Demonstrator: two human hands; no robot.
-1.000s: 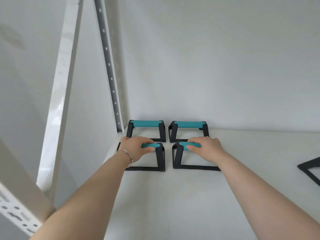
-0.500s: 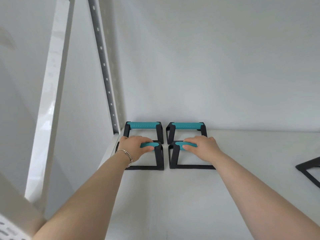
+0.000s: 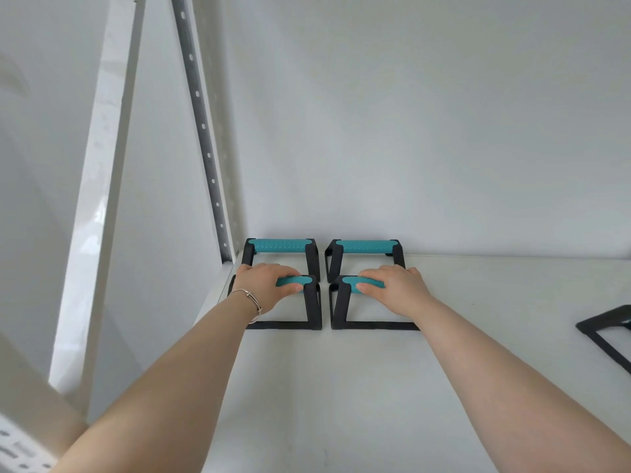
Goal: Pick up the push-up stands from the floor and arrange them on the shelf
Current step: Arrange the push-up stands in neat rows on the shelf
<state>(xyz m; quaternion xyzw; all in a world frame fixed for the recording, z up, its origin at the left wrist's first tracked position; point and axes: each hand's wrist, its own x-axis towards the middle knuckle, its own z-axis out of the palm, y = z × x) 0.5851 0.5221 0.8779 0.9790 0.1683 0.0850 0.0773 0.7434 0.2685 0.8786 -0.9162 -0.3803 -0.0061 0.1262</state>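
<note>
On the white shelf (image 3: 341, 387), 4 push-up stands sit in a 2x2 block at the back left corner. Left hand (image 3: 264, 288) wraps the teal grip of the front-left stand (image 3: 312, 302), fingers curled over the bar, thumb under. Right hand (image 3: 396, 290) grips the front-right stand (image 3: 339, 305) the same way. Both stands' bases rest flat on the shelf. Back-left stand (image 3: 281, 245) & back-right stand (image 3: 365, 246) sit just behind, near the wall. Bracelet (image 3: 254, 302) on left wrist. Another black frame (image 3: 604, 332) shows partly at right edge.
</note>
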